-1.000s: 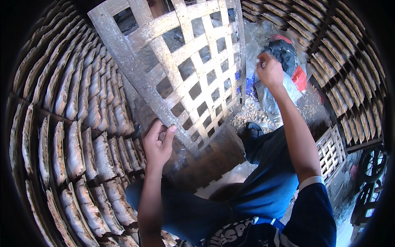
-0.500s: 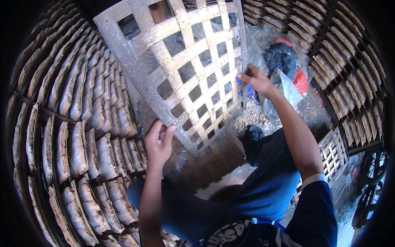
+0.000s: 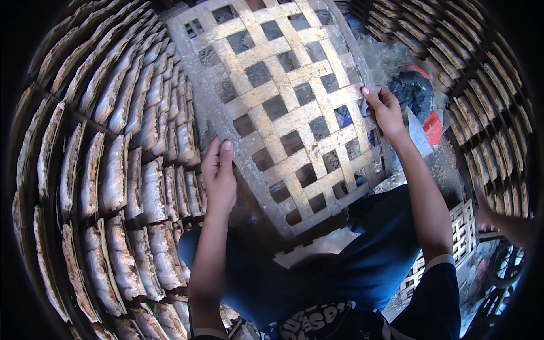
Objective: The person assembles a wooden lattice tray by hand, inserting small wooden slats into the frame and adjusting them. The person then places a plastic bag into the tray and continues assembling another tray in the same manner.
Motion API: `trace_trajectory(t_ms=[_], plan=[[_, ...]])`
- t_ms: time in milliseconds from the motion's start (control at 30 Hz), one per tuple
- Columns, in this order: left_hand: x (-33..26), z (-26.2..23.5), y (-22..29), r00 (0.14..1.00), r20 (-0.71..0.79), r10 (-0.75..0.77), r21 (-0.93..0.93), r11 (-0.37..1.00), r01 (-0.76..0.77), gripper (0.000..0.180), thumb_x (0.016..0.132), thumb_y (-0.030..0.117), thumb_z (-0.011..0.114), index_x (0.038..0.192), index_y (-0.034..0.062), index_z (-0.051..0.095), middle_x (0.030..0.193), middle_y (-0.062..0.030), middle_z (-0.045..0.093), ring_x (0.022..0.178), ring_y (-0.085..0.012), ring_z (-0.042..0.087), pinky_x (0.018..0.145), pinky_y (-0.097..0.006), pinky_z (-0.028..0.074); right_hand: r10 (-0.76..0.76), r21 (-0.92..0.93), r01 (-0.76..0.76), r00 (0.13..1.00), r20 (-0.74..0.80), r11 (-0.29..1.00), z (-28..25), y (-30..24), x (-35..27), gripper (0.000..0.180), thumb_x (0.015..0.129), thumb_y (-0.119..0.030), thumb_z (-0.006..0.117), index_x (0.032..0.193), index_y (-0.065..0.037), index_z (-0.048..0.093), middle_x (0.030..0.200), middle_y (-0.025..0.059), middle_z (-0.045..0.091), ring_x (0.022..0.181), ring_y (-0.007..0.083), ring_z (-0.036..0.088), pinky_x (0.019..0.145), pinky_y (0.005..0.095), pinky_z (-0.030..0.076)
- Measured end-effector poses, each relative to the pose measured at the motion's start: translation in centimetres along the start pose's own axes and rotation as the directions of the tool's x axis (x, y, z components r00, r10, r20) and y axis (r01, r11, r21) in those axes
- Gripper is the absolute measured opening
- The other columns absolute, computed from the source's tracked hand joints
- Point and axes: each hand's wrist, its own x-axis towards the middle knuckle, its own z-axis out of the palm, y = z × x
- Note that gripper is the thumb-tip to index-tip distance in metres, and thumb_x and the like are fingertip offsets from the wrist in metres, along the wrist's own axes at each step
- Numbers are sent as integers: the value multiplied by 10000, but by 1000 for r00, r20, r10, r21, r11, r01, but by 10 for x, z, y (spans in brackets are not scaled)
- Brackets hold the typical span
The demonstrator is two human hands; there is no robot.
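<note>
A woven bamboo rack panel, an open lattice of flat pale strips in a greyish frame, is held in front of me, tilted. My left hand grips its left frame edge, thumb on the upper face and fingers curled round the side. On the opposite edge my right hand holds the frame the same way, thumb on top. Between its slats the gaps show darker things below. The panel's near end sits just above my knees.
Stacked racks with rough pale-brown edges rise close on my left; more racks stand far right. Plastic bags, dark, clear and red, lie behind my right hand. Another lattice panel and a bicycle wheel are lower right. Someone's bare limb shows there.
The panel has come nearer to me and shifted right, its near end now lower over my legs. Both hands still hold its edges. A bare limb has appeared at the right.
</note>
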Motion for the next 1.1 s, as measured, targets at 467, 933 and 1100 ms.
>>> trace_trajectory(t_ms=[467, 933, 1100], plan=[[-5, -12, 17, 981, -62, -185, -279, 947, 161, 494, 1092, 429, 447, 1390, 43, 527, 1252, -89, 633, 942, -161, 653, 730, -356, 567, 35, -102, -34, 999, 1, 994, 38, -16, -19, 321, 1001, -306, 689, 1114, -7, 652, 867, -14, 642, 708, 44, 507, 640, 224, 419], [-18, -8, 39, 990, 21, -142, -241, 960, 142, 486, 1074, 309, 526, 1447, 17, 417, 1321, -186, 613, 1176, -236, 624, 841, -427, 638, -467, -444, 434, 884, 40, 784, 51, 5, -13, 536, 967, -368, 689, 1304, 38, 591, 1161, 210, 668, 969, 298, 640, 904, 382, 505], [-22, -3, 30, 992, 24, -123, -204, 971, 126, 462, 1080, 274, 509, 1445, 7, 414, 1299, -202, 631, 1156, -229, 637, 812, -412, 638, -693, -491, 679, 695, 189, 546, 86, -54, -54, 335, 911, -279, 746, 1144, -52, 665, 1101, 172, 664, 1056, 334, 608, 952, 425, 478]])
